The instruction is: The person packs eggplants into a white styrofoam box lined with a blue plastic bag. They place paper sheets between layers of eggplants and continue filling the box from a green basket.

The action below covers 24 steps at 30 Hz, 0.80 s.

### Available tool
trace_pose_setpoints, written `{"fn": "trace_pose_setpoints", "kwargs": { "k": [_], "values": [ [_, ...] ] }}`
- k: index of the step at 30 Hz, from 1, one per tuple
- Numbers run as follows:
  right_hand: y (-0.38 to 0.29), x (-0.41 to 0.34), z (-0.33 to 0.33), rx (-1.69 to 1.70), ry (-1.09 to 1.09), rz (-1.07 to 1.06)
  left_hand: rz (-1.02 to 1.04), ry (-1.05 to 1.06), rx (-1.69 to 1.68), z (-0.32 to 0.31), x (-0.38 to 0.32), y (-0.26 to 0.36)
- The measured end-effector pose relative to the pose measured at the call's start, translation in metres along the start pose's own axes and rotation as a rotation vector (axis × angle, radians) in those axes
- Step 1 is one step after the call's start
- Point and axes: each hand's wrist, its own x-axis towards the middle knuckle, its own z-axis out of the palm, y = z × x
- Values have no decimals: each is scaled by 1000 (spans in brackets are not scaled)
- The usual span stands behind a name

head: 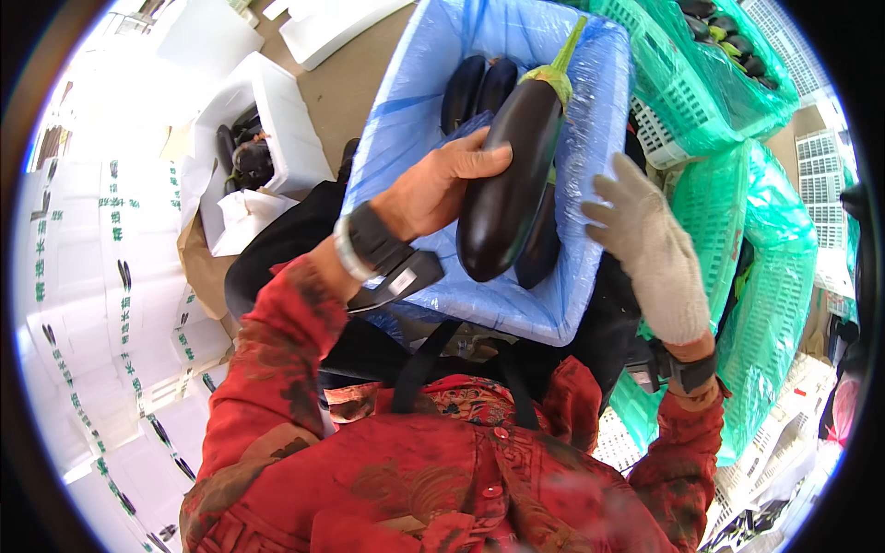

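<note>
My bare left hand (442, 176) grips a large dark eggplant (511, 180), its green stem pointing up and away from me. The eggplant is held above a box lined with blue plastic film (435, 273). Inside that box lie more eggplants: two side by side (470, 93) near the far end, and another (543, 242) partly hidden under the held one. My right hand (646, 242), in a pale knitted glove, is at the box's right edge with its fingers apart and nothing in it. Both wrists wear black straps with small devices.
On the left stands a white foam box (294, 131) with several eggplants. Stacked white cartons (104, 311) bearing print fill the far left. Plastic crates lined with green film (681, 76) hold eggplants at the upper right; another green-lined basket (778, 276) is beside my right arm.
</note>
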Motion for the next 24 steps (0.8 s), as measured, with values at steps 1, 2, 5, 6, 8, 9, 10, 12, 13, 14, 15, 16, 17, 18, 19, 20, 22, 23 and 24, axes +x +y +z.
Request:
{"fn": "trace_pose_setpoints", "kwargs": {
  "k": [1, 2, 5, 6, 8, 9, 10, 12, 13, 14, 15, 16, 17, 18, 19, 20, 22, 23, 24],
  "values": [
    [-2, -3, -9, -168, 60, -119, -79, -42, -180, -3, 6, 2],
    [-5, -10, -25, -259, 12, -196, -66, -4, -171, -3, 4, -3],
    [-19, -33, -99, -309, 67, -232, -96, 79, -205, -20, 2, -4],
    [-19, -38, -128, -383, 268, -227, -124, 64, -237, -26, 4, -6],
    [-18, -47, -190, -381, 488, -208, -152, 172, -34, -41, 16, -13],
    [-17, -48, -223, -337, 499, -204, -145, 168, 58, -48, 25, -19],
    [-10, -48, -256, -380, 641, -44, -171, 281, 130, -53, 33, -29],
    [23, -53, -316, -570, 767, 203, -281, 296, 362, -63, 47, -51],
    [42, -60, -343, -751, 871, 376, -321, 286, 475, -66, 57, -64],
    [64, -67, -368, -955, 848, 354, -360, 343, 648, -66, 62, -80],
    [82, -77, -390, -1211, 880, 430, -389, 402, 824, -65, 63, -97],
    [102, -86, -407, -1429, 914, 429, -547, 392, 871, -66, 64, -108],
    [118, -94, -420, -1402, 988, 516, -697, 383, 931, -68, 63, -114],
    [132, -98, -430, -1313, 1000, 607, -681, 346, 853, -69, 63, -120],
    [146, -100, -434, -1343, 1008, 568, -671, 324, 776, -71, 61, -122],
    [156, -98, -437, -1320, 984, 560, -681, 305, 753, -73, 59, -124],
    [172, -84, -437, -1323, 953, 548, -686, 307, 726, -79, 55, -124],
    [177, -74, -438, -1332, 926, 594, -688, 329, 715, -81, 55, -124],
    [182, -62, -438, -1348, 950, 622, -678, 321, 727, -82, 54, -123]
  ]
}}
